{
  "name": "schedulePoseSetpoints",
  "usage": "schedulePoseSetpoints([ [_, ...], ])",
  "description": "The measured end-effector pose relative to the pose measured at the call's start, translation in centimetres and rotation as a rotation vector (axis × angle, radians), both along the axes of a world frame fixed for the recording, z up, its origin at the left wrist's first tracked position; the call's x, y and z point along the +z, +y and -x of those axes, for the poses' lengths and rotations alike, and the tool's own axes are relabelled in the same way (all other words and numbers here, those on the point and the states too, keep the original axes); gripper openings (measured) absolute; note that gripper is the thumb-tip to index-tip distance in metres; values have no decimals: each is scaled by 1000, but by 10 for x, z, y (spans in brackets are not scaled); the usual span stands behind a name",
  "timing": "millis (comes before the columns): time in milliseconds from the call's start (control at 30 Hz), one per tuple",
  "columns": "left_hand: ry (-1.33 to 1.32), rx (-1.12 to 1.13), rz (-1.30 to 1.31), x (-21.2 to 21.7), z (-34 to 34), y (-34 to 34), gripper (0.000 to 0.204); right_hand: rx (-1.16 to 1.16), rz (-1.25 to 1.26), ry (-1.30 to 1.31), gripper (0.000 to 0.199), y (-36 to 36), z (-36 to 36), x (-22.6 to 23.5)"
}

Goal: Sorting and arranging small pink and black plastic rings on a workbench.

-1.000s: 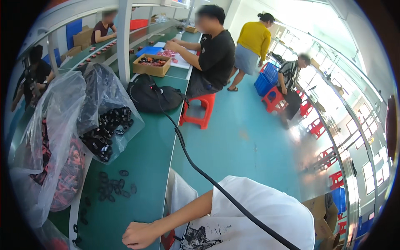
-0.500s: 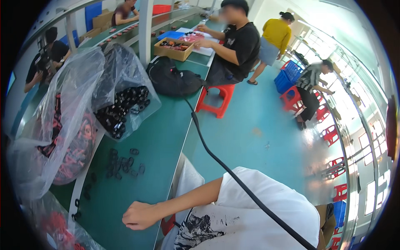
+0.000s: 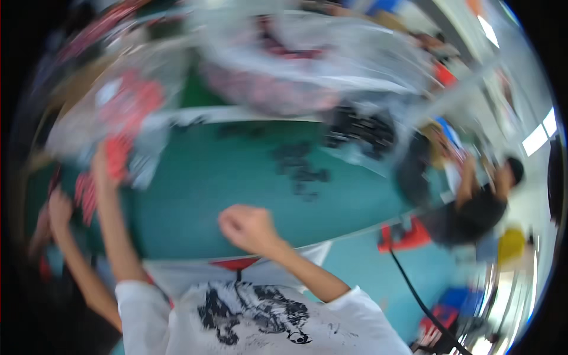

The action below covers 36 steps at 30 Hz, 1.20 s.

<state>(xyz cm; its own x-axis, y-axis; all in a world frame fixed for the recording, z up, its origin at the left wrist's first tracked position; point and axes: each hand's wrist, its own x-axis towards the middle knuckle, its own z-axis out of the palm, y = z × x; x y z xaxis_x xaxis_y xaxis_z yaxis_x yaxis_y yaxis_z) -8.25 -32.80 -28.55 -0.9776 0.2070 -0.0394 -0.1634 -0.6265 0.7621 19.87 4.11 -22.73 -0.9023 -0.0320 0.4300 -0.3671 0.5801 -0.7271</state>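
Note:
The whole picture is smeared by motion. My right hand (image 3: 248, 228) hovers as a closed fist over the near edge of the green table (image 3: 225, 195), and I see nothing in it. My left hand (image 3: 102, 161) is stretched out to the far left and touches a blurred red bundle (image 3: 118, 155); its fingers cannot be made out. Small black parts (image 3: 299, 168) lie scattered on the table beyond my right hand. Behind them sit a clear bag of black parts (image 3: 361, 127) and a clear bag of red parts (image 3: 260, 89).
A second arm, whose owner I cannot tell, shows at the far left edge with its hand (image 3: 59, 207) raised. A person in a black shirt (image 3: 479, 210) sits at the right by a red stool (image 3: 408, 236). A black cable (image 3: 421, 303) runs down at lower right.
The view has swung sharply left, so the table now lies straight ahead. My right hand has come in over the table edge, and my left arm is now in view, reaching left.

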Motion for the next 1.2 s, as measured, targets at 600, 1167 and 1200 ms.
schedulePoseSetpoints([
  [600,1050,39,1502,71,-216,210,51,-262,-19,88,38,6,4,7],
  [1167,1095,-75,1407,68,-235,225,102,189,-298,114,52,32,34,7],
  [1200,1068,-71,1426,68,-238,231,102,136,-386,96,55,41,24,9],
])
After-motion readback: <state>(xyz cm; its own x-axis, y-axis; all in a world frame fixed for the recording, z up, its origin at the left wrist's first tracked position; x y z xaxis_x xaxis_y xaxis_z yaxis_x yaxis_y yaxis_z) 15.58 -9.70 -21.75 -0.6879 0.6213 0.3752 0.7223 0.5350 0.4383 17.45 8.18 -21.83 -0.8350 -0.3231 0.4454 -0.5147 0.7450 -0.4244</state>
